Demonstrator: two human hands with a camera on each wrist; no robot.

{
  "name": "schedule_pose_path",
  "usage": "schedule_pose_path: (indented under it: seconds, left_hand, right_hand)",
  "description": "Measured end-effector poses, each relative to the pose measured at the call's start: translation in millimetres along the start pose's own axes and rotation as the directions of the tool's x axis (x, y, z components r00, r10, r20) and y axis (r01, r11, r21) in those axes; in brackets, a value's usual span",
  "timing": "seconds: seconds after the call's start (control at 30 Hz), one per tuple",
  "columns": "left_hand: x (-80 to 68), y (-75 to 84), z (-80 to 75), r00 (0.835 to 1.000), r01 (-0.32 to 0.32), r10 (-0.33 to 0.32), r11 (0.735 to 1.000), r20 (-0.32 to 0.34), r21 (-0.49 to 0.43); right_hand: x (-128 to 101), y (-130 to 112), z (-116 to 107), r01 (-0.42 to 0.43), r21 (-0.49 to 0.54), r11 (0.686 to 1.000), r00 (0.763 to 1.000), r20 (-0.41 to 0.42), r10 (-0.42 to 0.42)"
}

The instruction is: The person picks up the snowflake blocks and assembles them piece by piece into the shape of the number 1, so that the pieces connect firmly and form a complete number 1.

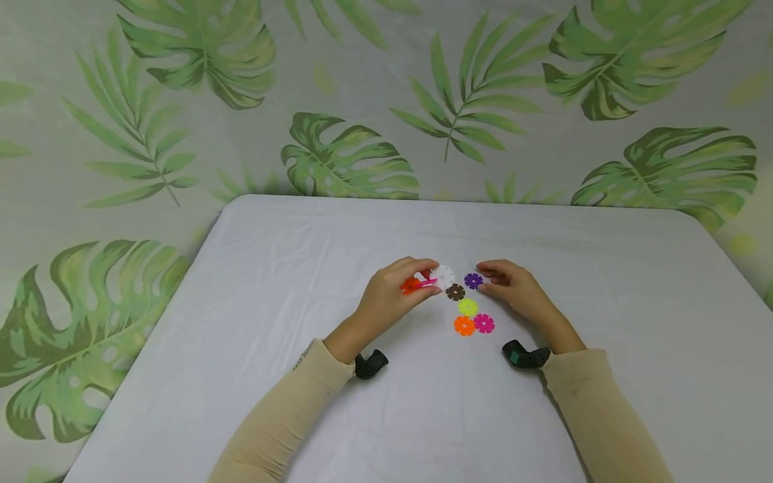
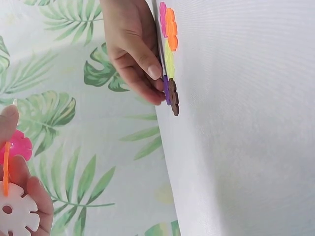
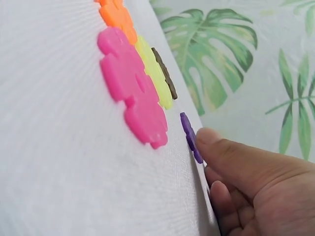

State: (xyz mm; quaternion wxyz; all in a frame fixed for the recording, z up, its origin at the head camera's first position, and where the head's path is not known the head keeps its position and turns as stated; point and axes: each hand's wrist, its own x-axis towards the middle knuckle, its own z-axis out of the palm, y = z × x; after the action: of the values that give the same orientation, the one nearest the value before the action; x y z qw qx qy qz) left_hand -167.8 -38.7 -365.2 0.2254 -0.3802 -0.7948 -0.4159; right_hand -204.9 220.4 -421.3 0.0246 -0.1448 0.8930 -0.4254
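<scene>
Two hands working slotted plastic discs on a white table [image 1: 272, 268].

Left hand [image 1: 389, 295] is pinching a joined cluster: white disc [image 1: 443, 275], orange-red disc [image 1: 410, 285], a pink one apparently slotted between. Right hand [image 1: 513, 288] is touching the purple disc [image 1: 473, 280] with thumb and curled fingers; a full pinch cannot be told. Assembly step seems underway; next likely needs lifting purple and aligning slots. No writing is showing.

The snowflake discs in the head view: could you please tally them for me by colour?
White disc: 1
Purple disc: 1
Brown disc: 1
Yellow-green disc: 1
Orange discs: 2, one on the table, one in the left hand
Pink discs: 2, one in the left hand
Total: 8
</scene>
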Motion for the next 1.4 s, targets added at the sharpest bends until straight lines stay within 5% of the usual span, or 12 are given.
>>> schedule_pose_path:
  seconds: [0.23, 0.9, 1.17, 1.4]
  left_hand:
    - [-0.5, -1.8, 1.3, 1.0, -0.002, 0.002, 1.0, -0.002, -0.011]
    - [-1.8, -2.4, 1.5, 1.0, 0.001, -0.001, 1.0, 0.006, -0.01]
    - [-1.4, -2.0, 1.2, 1.0, 0.001, -0.001, 1.0, 0.005, -0.006]
    - [-1.6, -3.7, 2.1, 1.0, -0.002, 0.002, 1.0, 0.007, -0.007]
  right_hand:
    - [3.8, 0.2, 1.7, 0.02, -0.089, 0.996, 1.0, 0.007, -0.019]
    - [-1.1, -12.0, 0.8, 0.036, 0.15, 0.988, 0.992, -0.126, -0.017]
    - [-3.8, -34.5, -3.3, 0.166, 0.214, 0.963, 0.981, -0.139, -0.138]
    - [-16.0, -81.1, -10.5, 0.235, 0.253, 0.939, 0.97, -0.127, -0.208]
